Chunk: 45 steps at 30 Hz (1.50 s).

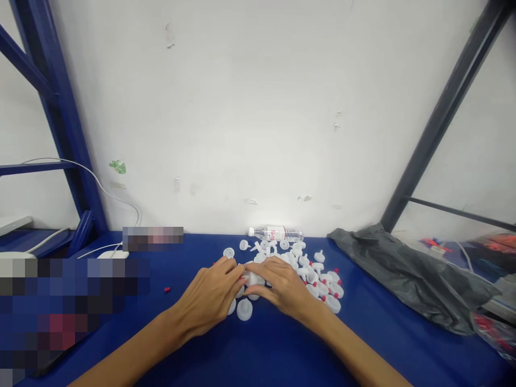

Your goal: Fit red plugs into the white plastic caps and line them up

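Both hands meet over a pile of white plastic nozzle lids at the middle of the blue table. My right hand (284,282) grips a translucent white nozzle lid (252,278) between thumb and fingers. Closed at the lid's nozzle end, my left hand (215,287) pinches what looks like a small red cap (243,277), mostly hidden by the fingers. Just below the hands lies a loose white lid (244,309). Right of my right hand are several lids with red tips (332,303); plain white lids (298,250) lie behind.
A clear bottle (276,233) lies on its side against the wall. One red cap (167,289) is on the blue table (258,355) at left. Grey plastic sheeting (415,274) covers the right side. A white cable (116,196) runs down at left beside blue frame posts (68,118).
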Each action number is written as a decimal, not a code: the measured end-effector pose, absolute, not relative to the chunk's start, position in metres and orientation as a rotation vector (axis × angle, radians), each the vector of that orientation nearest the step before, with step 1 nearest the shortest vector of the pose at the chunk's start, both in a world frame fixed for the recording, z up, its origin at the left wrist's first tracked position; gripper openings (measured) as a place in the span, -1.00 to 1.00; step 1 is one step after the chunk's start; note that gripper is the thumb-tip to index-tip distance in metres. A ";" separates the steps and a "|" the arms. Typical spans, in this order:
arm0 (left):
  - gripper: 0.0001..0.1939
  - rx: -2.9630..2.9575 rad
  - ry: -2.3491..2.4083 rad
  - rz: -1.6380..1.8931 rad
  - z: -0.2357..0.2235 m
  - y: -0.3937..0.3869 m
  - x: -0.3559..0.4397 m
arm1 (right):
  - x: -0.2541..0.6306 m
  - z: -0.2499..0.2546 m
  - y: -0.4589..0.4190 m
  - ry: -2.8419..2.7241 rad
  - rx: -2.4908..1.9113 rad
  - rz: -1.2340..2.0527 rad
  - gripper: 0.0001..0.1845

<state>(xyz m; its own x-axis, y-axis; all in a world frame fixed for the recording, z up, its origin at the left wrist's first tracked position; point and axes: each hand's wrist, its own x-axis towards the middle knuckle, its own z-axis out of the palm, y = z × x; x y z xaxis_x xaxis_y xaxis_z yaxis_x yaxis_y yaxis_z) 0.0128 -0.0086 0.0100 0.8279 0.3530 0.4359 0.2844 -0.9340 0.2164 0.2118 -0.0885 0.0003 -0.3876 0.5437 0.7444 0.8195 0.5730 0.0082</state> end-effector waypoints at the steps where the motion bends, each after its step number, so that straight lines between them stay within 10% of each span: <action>1: -0.68 2.831 0.493 0.747 0.009 -0.010 0.014 | 0.211 0.002 -0.088 -2.100 -1.070 -0.524 -0.57; 8: -0.55 2.319 0.774 0.923 0.006 0.002 0.013 | 0.264 0.012 -0.084 -1.917 -1.305 -0.894 -0.70; 26: -0.78 2.720 0.881 0.696 -0.010 0.026 0.011 | 0.378 0.020 -0.108 -1.205 -2.300 -0.209 -0.56; 37: -0.73 2.682 0.854 0.735 -0.008 0.025 0.010 | 0.414 0.040 -0.171 -1.344 -1.994 1.016 -0.43; 45: -0.72 2.690 0.807 0.765 -0.004 0.018 0.011 | 0.409 0.037 -0.159 -1.323 -1.917 0.578 -0.62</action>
<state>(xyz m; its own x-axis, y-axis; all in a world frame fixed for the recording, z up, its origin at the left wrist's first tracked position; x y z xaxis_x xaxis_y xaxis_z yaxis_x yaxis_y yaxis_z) 0.0114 0.0180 -0.0043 0.7120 0.5658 0.4159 0.4457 -0.8218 0.3550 0.4087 -0.1594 0.0369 0.3713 0.9277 0.0379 0.6019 -0.2094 -0.7706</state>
